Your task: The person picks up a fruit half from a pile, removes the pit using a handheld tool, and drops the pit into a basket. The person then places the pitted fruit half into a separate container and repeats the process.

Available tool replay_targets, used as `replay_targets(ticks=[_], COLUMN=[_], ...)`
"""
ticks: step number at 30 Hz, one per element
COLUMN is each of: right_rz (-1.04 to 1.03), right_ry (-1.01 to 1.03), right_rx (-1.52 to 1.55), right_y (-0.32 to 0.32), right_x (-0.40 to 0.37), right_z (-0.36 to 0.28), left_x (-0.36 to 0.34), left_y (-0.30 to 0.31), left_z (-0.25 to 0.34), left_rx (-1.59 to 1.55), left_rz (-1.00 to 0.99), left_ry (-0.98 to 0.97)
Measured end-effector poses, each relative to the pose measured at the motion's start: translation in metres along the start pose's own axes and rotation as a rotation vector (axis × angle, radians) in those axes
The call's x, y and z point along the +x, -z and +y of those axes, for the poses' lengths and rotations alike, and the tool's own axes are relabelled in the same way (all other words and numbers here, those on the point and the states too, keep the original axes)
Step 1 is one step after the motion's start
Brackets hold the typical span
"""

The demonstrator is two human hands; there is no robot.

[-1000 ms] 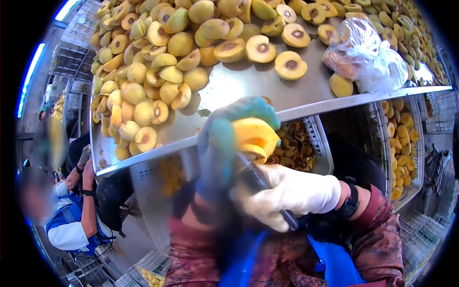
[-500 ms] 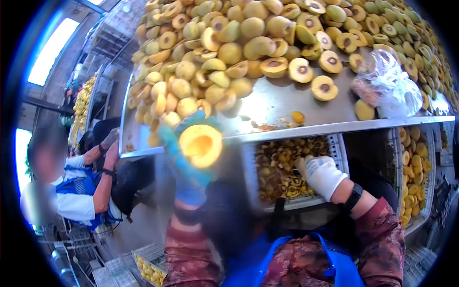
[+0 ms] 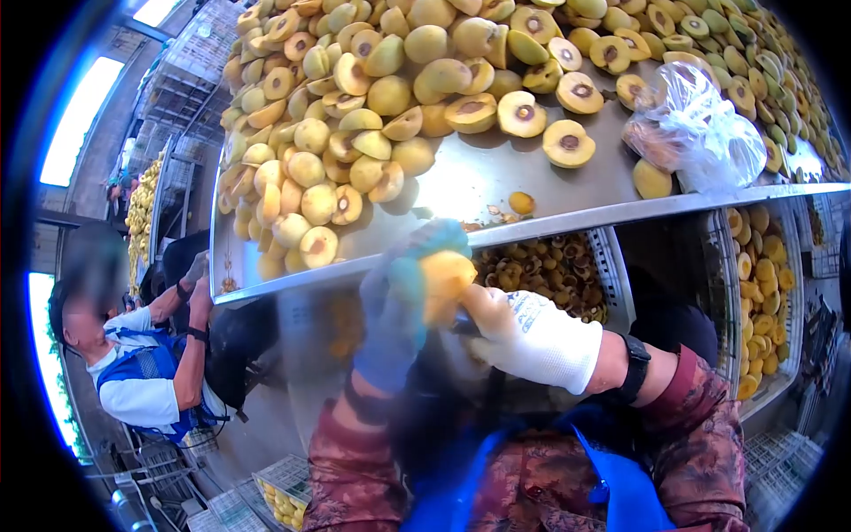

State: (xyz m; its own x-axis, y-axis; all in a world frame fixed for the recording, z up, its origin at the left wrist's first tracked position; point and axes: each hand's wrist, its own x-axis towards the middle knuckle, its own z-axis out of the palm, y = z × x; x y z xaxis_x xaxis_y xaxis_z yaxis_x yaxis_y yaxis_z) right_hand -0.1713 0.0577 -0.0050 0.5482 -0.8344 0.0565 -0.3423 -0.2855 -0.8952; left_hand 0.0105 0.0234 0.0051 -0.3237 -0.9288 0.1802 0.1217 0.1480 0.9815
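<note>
Near counter (image 3: 479, 182), grasping yellow fruit (image 3: 448, 273) in left hand (image 3: 399, 297), touching it with right hand (image 3: 536, 335) of unclear, blurred grip

The yellow fruit (image 3: 448, 271) is in the left hand (image 3: 403, 288), its rounded, smooth-looking side showing and the rest covered by the glove; its edges are blurred, and whether it is whole or cut cannot be told; it is raised just off the near edge of the tabletop (image 3: 461, 186), with the fingers of the right hand (image 3: 523, 332) against its lower side; a dark thing (image 3: 464, 326), blurred and mostly hidden, shows at the right hand, its shape unclear; on the tabletop beyond lie the halved fruits (image 3: 568, 144), yellow-fleshed with brown centres, some cut side up, heaped among rounded, yellow-green ones.
</note>
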Motion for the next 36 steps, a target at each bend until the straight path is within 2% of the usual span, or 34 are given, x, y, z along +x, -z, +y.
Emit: replay_targets(ticks=[2, 4, 7, 9, 12, 13, 14, 16, 17, 19, 23, 24, 26, 29, 32, 36], right_rz=[0.036, -0.003, 0.032, 0.096, 0.054, -0.001, 0.012, -0.152, -0.200, -0.105, -0.028, -0.038, -0.058, -0.093, -0.091, -0.021], right_ry=[0.071, 0.037, 0.050, 0.086, 0.023, -0.077, -0.094, -0.225, -0.241, -0.122, -0.007, -0.011, -0.021, -0.035, -0.017, 0.061], right_rx=[-0.128, -0.171, -0.279, -0.388, -0.658, -0.703, -0.791, -0.870, -0.929, -0.855, -0.780, -0.789, -0.807, -0.827, -0.836, -0.824], right_y=[-0.004, 0.002, 0.008, 0.007, 0.015, 0.016, 0.010, 0.012, 0.010, 0.013, 0.015, 0.015, 0.015, 0.011, 0.008, 0.008], right_x=[-0.002, -0.001, 0.000, -0.001, 0.004, 0.006, 0.004, 0.003, 0.003, -0.004, -0.005, -0.005, -0.004, -0.001, 0.004, 0.004], right_z=[0.007, 0.007, 0.006, 0.007, 0.009, 0.011, 0.025, 0.032, 0.037, 0.031, 0.029, 0.028, 0.027, 0.026, 0.025, 0.026], left_x=[0.000, 0.002, -0.002, -0.006, -0.012, -0.016, -0.022, -0.041, -0.053, -0.078, -0.128, -0.134, -0.142, -0.086, -0.032, 0.003], left_y=[-0.001, 0.002, 0.003, 0.011, 0.020, 0.025, 0.033, 0.058, 0.077, 0.114, 0.171, 0.185, 0.193, 0.171, 0.166, 0.162], left_z=[0.000, -0.003, -0.002, -0.006, 0.005, 0.012, 0.016, 0.026, 0.026, 0.025, 0.007, 0.012, 0.014, 0.039, 0.019, -0.006], left_rx=[0.015, 0.073, -0.003, 0.019, 0.148, 0.208, 0.240, 0.312, 0.508, 0.910, 0.704, 1.293, 2.123, 1.658, 1.658, 1.494], left_rz=[-0.010, -0.048, 0.046, 0.061, 0.139, 0.177, 0.225, 0.324, 0.346, 0.406, 0.676, 0.509, 0.306, 0.430, 0.433, 0.420], left_ry=[-0.025, -0.067, -0.003, -0.036, -0.002, 0.022, 0.025, 0.030, 0.022, 0.020, 0.216, 0.328, 0.412, 0.231, 0.201, 0.300])
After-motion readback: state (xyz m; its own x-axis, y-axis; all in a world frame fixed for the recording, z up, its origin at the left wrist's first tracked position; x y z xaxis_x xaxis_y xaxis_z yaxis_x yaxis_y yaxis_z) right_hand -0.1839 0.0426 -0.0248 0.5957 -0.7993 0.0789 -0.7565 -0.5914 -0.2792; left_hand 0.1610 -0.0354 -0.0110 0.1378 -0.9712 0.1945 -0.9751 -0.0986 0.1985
